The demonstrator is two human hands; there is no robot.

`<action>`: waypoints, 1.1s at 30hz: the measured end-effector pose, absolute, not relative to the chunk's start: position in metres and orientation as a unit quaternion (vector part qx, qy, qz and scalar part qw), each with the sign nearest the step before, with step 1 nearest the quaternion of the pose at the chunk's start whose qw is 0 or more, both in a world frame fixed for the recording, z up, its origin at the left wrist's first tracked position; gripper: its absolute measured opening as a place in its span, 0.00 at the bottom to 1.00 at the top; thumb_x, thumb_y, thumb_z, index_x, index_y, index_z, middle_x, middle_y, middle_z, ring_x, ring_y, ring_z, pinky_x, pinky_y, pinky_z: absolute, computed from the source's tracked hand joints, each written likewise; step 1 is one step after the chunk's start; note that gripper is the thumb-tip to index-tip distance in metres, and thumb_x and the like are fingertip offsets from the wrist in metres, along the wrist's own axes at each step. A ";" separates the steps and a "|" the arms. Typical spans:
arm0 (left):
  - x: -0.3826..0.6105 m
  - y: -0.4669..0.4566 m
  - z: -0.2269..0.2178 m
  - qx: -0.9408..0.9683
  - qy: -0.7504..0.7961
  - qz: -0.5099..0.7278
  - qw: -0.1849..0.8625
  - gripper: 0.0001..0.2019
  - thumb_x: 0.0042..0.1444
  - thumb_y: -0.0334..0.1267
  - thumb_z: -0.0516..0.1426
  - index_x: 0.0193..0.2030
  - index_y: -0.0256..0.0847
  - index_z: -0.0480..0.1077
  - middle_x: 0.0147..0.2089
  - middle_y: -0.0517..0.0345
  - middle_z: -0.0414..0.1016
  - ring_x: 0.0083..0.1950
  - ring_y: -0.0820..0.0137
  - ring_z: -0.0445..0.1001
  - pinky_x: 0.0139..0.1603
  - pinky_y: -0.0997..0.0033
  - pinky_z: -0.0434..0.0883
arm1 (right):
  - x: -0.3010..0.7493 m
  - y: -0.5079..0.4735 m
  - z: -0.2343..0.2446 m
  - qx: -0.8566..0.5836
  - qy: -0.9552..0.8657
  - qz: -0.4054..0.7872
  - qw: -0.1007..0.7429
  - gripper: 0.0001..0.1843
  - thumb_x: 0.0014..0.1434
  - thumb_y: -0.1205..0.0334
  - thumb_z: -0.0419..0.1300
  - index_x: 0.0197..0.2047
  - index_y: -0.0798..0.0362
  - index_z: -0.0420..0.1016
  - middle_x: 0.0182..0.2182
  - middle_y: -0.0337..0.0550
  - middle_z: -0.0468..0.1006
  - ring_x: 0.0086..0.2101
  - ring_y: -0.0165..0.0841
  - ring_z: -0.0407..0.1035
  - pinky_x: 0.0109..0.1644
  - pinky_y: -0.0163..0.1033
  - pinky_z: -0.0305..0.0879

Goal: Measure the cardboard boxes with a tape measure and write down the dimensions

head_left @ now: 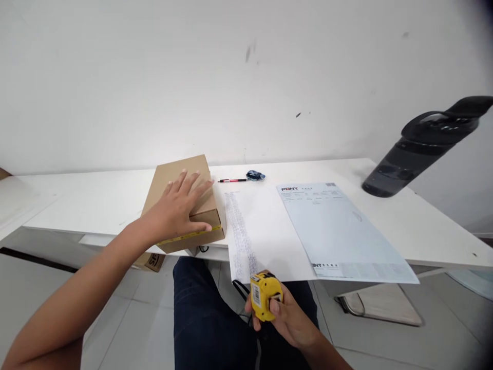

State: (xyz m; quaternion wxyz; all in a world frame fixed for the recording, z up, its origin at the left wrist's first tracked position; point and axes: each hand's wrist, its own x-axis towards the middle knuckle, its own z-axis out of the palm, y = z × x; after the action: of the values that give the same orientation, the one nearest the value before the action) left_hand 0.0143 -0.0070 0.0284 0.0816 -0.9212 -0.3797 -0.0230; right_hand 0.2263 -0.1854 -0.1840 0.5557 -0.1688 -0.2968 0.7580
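Observation:
My left hand [175,210] lies on a closed cardboard box [165,180], fingers spread flat over its top and thumb at the front edge. A thin yellow strip [188,236] with small dark marks runs along the box's front side. In my right hand [288,318], fingers and thumb are wrapped round a yellow tape measure [265,296], held over my lap in front of the table edge. It has a white barcode label and a black strap. No drawn-out blade shows between the tape measure and the box.
On the white table [331,172] lie a handwritten sheet [265,226] and a printed blue-white form [339,226], both overhanging the front edge. Near the wall are a pen [233,180] and a small blue item [255,175]. A dark bottle [408,159] stands at right.

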 end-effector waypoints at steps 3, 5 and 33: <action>0.014 0.000 0.025 -0.905 -0.423 0.024 0.038 0.52 0.58 0.63 0.59 0.79 0.47 0.37 0.80 0.39 0.40 0.79 0.40 0.39 0.73 0.30 0.50 | 0.226 -0.184 -0.183 -0.166 -0.300 0.757 0.556 0.31 0.50 0.43 0.75 0.50 0.47 0.69 0.35 0.44 0.80 0.26 0.31 0.72 0.30 0.38 0.72; 0.015 -0.002 0.021 -0.898 -0.438 0.040 0.029 0.48 0.61 0.61 0.57 0.79 0.47 0.38 0.80 0.39 0.39 0.79 0.40 0.41 0.73 0.30 0.49 | 0.227 -0.183 -0.182 -0.177 -0.307 0.760 0.545 0.30 0.50 0.44 0.75 0.49 0.47 0.70 0.35 0.44 0.80 0.27 0.31 0.72 0.31 0.39 0.73; 0.005 0.007 0.019 -0.907 -0.417 0.045 0.049 0.33 0.66 0.57 0.53 0.75 0.56 0.53 0.80 0.47 0.42 0.79 0.45 0.44 0.74 0.36 0.50 | 0.230 -0.180 -0.186 -0.200 -0.322 0.743 0.551 0.29 0.53 0.45 0.73 0.51 0.48 0.69 0.34 0.44 0.81 0.31 0.35 0.76 0.34 0.41 0.75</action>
State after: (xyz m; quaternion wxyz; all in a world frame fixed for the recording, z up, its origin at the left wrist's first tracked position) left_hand 0.0052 0.0071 0.0192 0.0491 -0.9066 -0.4167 0.0453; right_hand 0.2299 -0.1801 -0.1862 0.5510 -0.1997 -0.3221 0.7435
